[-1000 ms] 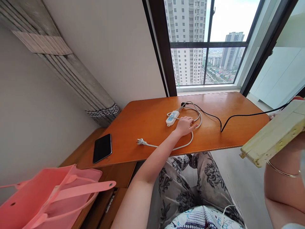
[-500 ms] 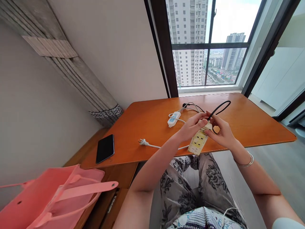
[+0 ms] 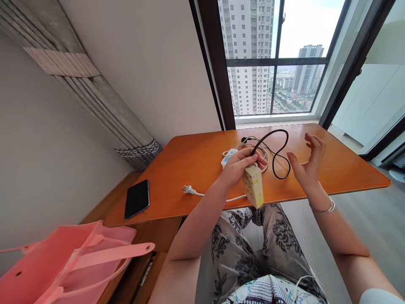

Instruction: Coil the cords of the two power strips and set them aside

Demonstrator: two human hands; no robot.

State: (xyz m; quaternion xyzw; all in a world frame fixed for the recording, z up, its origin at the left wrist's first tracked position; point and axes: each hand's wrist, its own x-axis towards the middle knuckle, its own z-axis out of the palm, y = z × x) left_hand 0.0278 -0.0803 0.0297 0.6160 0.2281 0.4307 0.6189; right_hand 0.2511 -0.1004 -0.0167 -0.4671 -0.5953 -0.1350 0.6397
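Observation:
My left hand [image 3: 242, 166] grips a yellowed power strip [image 3: 253, 186] at its cord end, above the near edge of the table. The strip is tilted, so its side and part of its socket face show. From its top a black cord [image 3: 280, 131] loops up and to the right, over the tabletop. Off to the right, my right hand [image 3: 306, 162] is raised with fingers apart and holds nothing. Behind my left hand lies a white power strip [image 3: 228, 157], partly hidden by that hand. A white plug [image 3: 190, 190] on a white cord rests left of my forearm.
The orange-brown wooden table [image 3: 183, 156] stands against the window. A black phone or tablet [image 3: 137, 199] lies at its left end. A pink bag [image 3: 72, 261] sits below on the left. A black plug [image 3: 245, 140] and coiled white cord lie toward the back.
My right hand has let go of the yellowed power strip and moved right, opening. My left hand has shifted left with the strip, which has turned sideways; the black cord loop has swung left.

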